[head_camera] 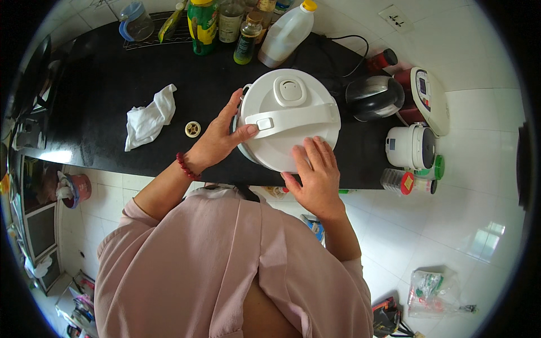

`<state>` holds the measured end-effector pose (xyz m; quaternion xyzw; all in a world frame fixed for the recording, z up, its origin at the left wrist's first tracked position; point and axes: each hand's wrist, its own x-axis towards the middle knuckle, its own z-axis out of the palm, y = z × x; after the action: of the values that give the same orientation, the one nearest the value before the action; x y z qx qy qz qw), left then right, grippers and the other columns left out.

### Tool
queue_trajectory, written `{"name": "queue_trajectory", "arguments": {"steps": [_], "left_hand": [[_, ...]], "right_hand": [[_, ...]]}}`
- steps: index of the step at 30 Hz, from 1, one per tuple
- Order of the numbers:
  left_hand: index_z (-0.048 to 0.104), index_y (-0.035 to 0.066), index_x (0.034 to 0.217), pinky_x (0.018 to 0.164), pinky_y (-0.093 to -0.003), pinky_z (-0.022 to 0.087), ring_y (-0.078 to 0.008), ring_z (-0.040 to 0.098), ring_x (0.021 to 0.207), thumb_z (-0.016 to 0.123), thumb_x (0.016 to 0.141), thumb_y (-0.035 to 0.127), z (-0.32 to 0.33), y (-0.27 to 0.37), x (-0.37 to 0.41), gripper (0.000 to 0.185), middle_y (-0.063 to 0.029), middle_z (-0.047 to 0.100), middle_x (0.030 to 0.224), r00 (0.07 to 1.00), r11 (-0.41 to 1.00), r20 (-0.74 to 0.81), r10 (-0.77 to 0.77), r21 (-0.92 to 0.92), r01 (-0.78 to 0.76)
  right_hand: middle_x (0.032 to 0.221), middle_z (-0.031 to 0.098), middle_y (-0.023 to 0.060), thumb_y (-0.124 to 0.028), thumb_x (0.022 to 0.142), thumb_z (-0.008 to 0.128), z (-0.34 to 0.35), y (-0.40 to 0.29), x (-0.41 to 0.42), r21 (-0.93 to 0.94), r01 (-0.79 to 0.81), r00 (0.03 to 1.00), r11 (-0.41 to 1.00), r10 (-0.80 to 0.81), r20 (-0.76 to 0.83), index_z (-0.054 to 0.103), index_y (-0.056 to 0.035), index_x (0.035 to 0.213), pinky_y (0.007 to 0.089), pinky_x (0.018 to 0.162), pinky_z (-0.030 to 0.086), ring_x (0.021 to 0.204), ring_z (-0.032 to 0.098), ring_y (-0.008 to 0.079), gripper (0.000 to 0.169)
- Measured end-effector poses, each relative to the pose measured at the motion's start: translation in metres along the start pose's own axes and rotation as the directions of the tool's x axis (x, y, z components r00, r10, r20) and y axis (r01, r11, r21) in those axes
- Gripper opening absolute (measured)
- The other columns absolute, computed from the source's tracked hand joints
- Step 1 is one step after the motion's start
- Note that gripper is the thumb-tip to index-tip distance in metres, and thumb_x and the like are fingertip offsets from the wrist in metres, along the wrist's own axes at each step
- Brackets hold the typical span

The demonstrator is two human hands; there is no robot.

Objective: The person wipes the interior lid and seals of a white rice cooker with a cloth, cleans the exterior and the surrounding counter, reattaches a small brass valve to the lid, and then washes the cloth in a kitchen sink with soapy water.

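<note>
A white rice cooker (279,158) with a shut lid stands on the black countertop before me, seen from above. Its curved carrying handle (304,118) lies across the lid, and a steam vent cover (290,91) sits towards the back. My left hand (219,133), with a dark red bead bracelet at the wrist, grips the cooker's left side, thumb by the lid button (265,123). My right hand (317,181) rests its fingertips on the lid's near right part, holding nothing. Left of the cooker lie a small round slotted cap (192,129) and a crumpled white cloth (150,118).
Behind the cooker stand a white plastic bottle (287,34), a green jar (203,27) and several glass bottles. To the right are a steel kettle (375,98), a red-and-cream rice cooker (427,101), a small white cooker (403,148) and a red-lidded plastic jar (396,181).
</note>
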<state>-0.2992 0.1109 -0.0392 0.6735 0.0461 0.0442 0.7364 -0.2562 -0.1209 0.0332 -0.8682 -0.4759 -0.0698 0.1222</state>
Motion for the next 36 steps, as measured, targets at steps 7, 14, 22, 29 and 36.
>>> {"name": "queue_trajectory", "arguments": {"steps": [7,14,22,29,36], "left_hand": [[0.014,0.001,0.144,0.109,-0.0358,0.023,-0.0271,0.027,0.135,0.066,0.085,0.031,-0.001,0.006,0.000,0.085,-0.0188,0.029,0.145,0.999,0.999,-0.005,-0.041,0.009,0.041],[0.018,0.000,0.143,0.108,-0.0342,0.026,-0.0277,0.030,0.133,0.065,0.086,0.025,0.011,-0.004,-0.004,0.078,-0.0203,0.031,0.143,0.994,0.999,-0.096,0.048,-0.016,-0.050],[0.008,0.016,0.147,0.099,-0.0492,0.037,-0.0311,0.030,0.131,0.073,0.077,0.031,0.029,0.001,-0.029,0.097,-0.0155,0.025,0.145,0.992,0.992,0.087,0.092,0.072,-0.099],[0.004,0.013,0.147,0.110,-0.0497,0.022,-0.0327,0.016,0.139,0.064,0.083,0.035,0.038,-0.004,-0.037,0.090,-0.0178,0.015,0.150,0.835,0.988,0.550,0.017,-0.137,0.070],[0.053,0.004,0.121,0.104,-0.0419,0.034,-0.0336,0.041,0.125,0.067,0.075,0.006,-0.028,-0.024,-0.016,0.048,-0.0174,0.046,0.131,0.949,0.752,0.096,0.301,0.587,-0.299]], "right_hand": [[0.114,0.050,0.0227,-0.022,0.066,0.073,0.004,0.000,0.000,0.004,-0.002,1.000,1.000,0.002,-0.008,0.055,0.0001,0.108,0.0518,0.097,0.037,0.110,0.047,0.0417,0.051],[0.115,0.049,0.0223,-0.021,0.062,0.073,0.002,-0.006,0.003,-0.010,-0.043,0.999,0.999,0.042,-0.018,0.055,0.0003,0.107,0.0515,0.097,0.037,0.111,0.047,0.0432,0.053],[0.107,0.059,0.0179,-0.012,0.081,0.063,0.004,0.012,0.003,0.526,-0.385,0.829,0.758,0.535,-0.165,0.045,0.0017,0.125,0.0365,0.086,0.045,0.099,0.058,0.0274,0.050],[0.122,0.051,0.0197,-0.008,0.079,0.062,0.012,0.037,0.011,0.558,-0.579,0.614,0.594,0.768,-0.181,0.039,0.0010,0.130,0.0366,0.094,0.041,0.108,0.054,0.0275,0.056],[0.114,0.055,0.0182,0.004,0.070,0.056,0.008,0.056,0.001,0.719,-0.551,0.513,0.424,0.852,-0.109,0.040,0.0017,0.128,0.0316,0.090,0.042,0.101,0.056,0.0224,0.060]]}}
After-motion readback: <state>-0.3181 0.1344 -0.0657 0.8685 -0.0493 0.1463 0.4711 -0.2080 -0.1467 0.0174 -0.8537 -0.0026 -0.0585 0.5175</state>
